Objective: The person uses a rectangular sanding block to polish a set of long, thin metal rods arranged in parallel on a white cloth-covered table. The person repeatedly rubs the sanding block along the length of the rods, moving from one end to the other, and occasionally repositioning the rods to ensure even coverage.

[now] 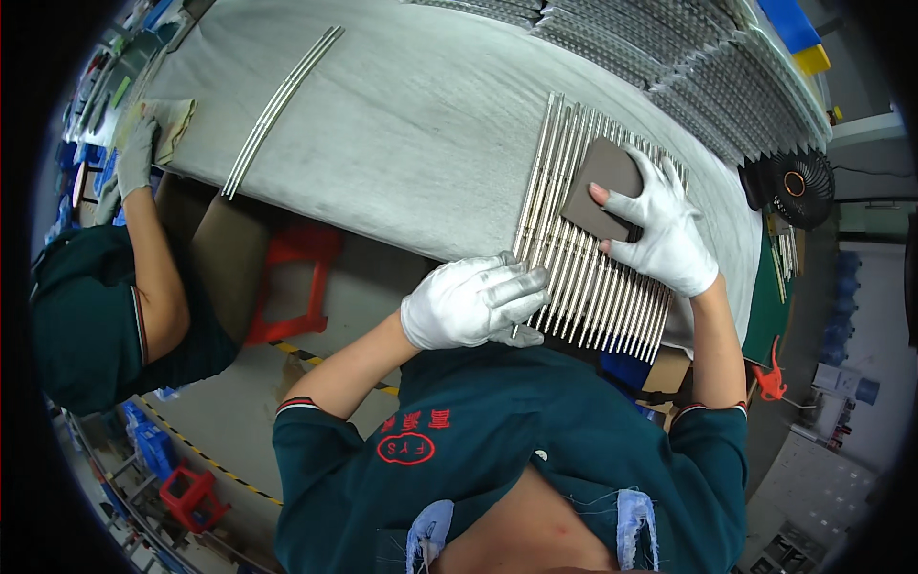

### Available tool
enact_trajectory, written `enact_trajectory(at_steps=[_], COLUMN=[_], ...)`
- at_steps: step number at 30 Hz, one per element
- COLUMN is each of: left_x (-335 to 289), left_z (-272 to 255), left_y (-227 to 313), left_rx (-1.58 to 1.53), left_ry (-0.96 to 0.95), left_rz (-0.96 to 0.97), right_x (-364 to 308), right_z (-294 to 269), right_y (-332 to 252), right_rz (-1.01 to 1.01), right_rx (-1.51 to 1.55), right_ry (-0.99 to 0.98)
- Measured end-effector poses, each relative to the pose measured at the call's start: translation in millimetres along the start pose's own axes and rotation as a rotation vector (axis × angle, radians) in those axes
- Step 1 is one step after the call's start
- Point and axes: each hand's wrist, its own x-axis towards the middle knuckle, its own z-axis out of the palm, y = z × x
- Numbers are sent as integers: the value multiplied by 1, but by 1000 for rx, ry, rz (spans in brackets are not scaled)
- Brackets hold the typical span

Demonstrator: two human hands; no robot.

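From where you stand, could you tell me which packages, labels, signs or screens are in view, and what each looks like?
Cardboard box: brown, plain, under the table's near edge beside the co-worker.
Second cardboard box: brown, partly hidden below the table's right end.
Shirt emblem: red oval outline with red characters on the dark green shirt.
No screens or signs visible.

I see a co-worker's gloved hand [137, 158] on a cloth [170, 124] at far left, w/ a thin curved bundle of metal strips [277, 107] nearby on the grey table cover [421, 124]. Stacked perforated sheets [669, 67] up top, black fan [794, 184] at right, red stool [296, 277] under the table.
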Motion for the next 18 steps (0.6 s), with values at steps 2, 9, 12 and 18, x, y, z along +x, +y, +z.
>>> enact_trajectory(at_steps=[2, 9, 12, 18], left_x=[1, 5, 3, 1], left_z=[0, -8, -4, -4], left_y=[0, -2, -1, -1], left_rx=[-7, -44, -40, -17], left_ry=[-6, -100, -38, -19], left_rz=[-2, 26, 32, 44], right_x=[-7, 29, 10, 28], right_z=[1, 10, -7, 3], right_y=[6, -44, -29, -43], right_rz=[-30, -239, -141, -248], right_rx=[-3, 8, 15, 55], right_ry=[2, -70, -137, -81])
